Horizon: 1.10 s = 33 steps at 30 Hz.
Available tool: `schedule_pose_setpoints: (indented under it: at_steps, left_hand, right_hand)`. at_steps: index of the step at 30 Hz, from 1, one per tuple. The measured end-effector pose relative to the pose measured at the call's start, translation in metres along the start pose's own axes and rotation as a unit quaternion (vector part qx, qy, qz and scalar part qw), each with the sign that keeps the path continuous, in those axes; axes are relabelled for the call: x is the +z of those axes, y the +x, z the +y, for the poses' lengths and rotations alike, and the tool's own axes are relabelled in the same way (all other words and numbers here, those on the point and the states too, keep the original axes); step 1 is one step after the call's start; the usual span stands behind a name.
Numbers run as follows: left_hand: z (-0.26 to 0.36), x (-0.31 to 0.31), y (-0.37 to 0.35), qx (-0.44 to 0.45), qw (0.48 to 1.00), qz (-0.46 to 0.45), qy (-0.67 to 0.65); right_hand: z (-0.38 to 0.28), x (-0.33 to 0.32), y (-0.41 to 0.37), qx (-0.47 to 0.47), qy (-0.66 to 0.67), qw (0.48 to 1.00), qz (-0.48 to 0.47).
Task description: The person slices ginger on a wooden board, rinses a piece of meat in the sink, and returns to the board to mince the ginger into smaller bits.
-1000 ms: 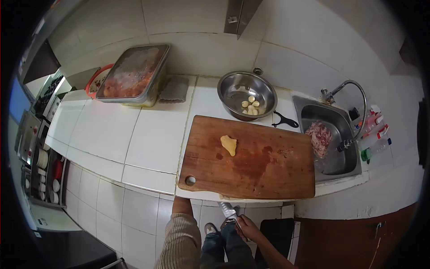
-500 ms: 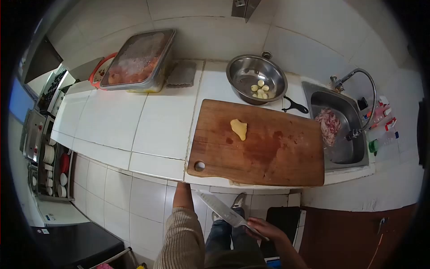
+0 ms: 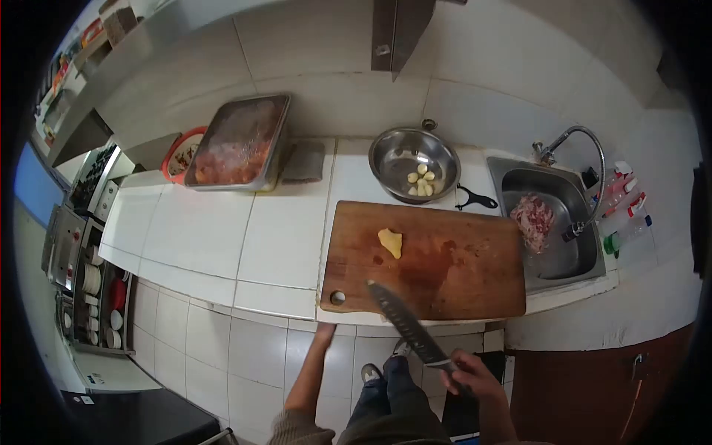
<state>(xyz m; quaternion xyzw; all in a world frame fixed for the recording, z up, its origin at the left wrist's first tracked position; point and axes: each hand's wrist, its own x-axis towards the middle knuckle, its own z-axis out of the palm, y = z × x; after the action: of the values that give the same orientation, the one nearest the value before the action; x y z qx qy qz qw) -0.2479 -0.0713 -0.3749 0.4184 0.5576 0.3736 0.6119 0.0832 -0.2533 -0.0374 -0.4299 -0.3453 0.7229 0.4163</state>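
Note:
My right hand [image 3: 475, 373] is closed round the handle of a kitchen knife [image 3: 406, 324]. Its broad blade points up and left, and the tip overlaps the near edge of a wooden cutting board [image 3: 475, 282] in view. A peeled yellow piece that looks like ginger [image 3: 391, 242] lies on the board, among wet reddish stains. At the counter's front edge, below the board's holed corner, is my left hand [image 3: 325, 331]; its fingers are hidden. Behind the board stands a steel bowl [image 3: 386, 178] with several pale peeled pieces, and a black peeler [image 3: 478, 198] lies beside it.
Raw meat [image 3: 532, 222] sits in the sink [image 3: 512, 175] at right, under a curved faucet [image 3: 593, 133]. Bottles [image 3: 627, 222] stand beyond it. At the back left are a covered container of reddish food [image 3: 237, 144] and a red-rimmed basket [image 3: 172, 176]. A metal bracket [image 3: 393, 33] juts from the wall.
My right hand has raised the knife toward the board, turning the blade. The left forearm shows more, with part of the hand now visible at the counter edge. The view has tilted upward.

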Motion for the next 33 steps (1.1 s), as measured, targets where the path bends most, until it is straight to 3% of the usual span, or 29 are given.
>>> schedule_pose_setpoints:
  at_steps: [1,2,3,5,6,7,8,10,12,15,16,18,20,22,24,26,29,33]
  left_hand:
    - [0.037,0.012,-0.045,-0.154,0.972,-0.057,-0.170]
    - [0.056,0.018,-0.078,-0.200,0.935,-0.125,-0.265]
    - [0.117,0.034,-0.121,-0.208,0.925,-0.170,-0.269]
    - [0.162,0.042,-0.163,-0.262,0.875,-0.283,-0.294]
    - [0.191,0.045,-0.176,-0.263,0.876,-0.282,-0.291]
    - [0.221,0.049,-0.189,-0.198,0.872,-0.349,-0.280]
    - [0.250,0.051,-0.195,-0.128,0.861,-0.415,-0.264]
    - [0.294,0.054,-0.184,-0.002,0.918,-0.371,-0.142]
    - [0.330,0.065,-0.161,0.127,0.963,-0.235,0.043]
    - [0.351,0.096,-0.097,0.323,0.929,-0.029,0.180]
    - [0.357,0.106,-0.085,0.325,0.927,-0.032,0.182]
    - [0.365,0.129,-0.067,0.291,0.911,0.067,0.283]
    - [0.347,0.142,-0.038,0.270,0.908,0.080,0.311]
    - [0.344,0.148,-0.034,0.246,0.902,0.096,0.342]
    - [0.344,0.156,-0.037,0.311,0.897,0.047,0.310]
    - [0.340,0.166,-0.048,0.330,0.908,0.047,0.255]
    - [0.341,0.174,-0.063,0.375,0.916,-0.022,0.142]
    - [0.350,0.185,-0.078,0.308,0.938,-0.099,0.126]
  right_hand:
    - [0.002,-0.005,-0.004,-0.033,0.025,0.999,0.030]
    - [-0.004,-0.007,-0.006,-0.033,0.028,0.999,0.028]
    - [-0.014,-0.009,-0.005,-0.066,0.036,0.994,0.081]
    - [-0.030,-0.014,-0.004,-0.093,0.048,0.986,0.133]
    - [-0.036,-0.019,0.001,-0.083,-0.106,0.966,0.219]
    - [-0.041,-0.021,0.000,-0.067,-0.256,0.917,0.299]
    - [-0.049,-0.022,-0.001,-0.070,-0.252,0.918,0.299]
    - [-0.065,-0.023,-0.002,-0.044,-0.165,0.949,0.264]
    - [-0.073,-0.017,0.003,-0.032,-0.176,0.941,0.286]
    - [-0.073,-0.020,0.002,-0.025,-0.262,0.918,0.298]
    - [-0.077,-0.016,0.000,-0.027,-0.259,0.918,0.300]
    - [-0.089,-0.005,-0.001,-0.055,-0.263,0.919,0.288]
    - [-0.087,-0.012,-0.001,-0.059,-0.232,0.930,0.279]
    - [-0.086,-0.019,-0.001,-0.066,-0.296,0.917,0.259]
    - [-0.084,-0.024,0.005,-0.060,-0.316,0.906,0.274]
    - [-0.072,-0.037,0.014,-0.162,-0.464,0.800,0.345]
    - [-0.073,-0.054,0.018,-0.136,-0.475,0.794,0.354]
    - [-0.088,-0.049,0.014,-0.100,-0.476,0.809,0.329]
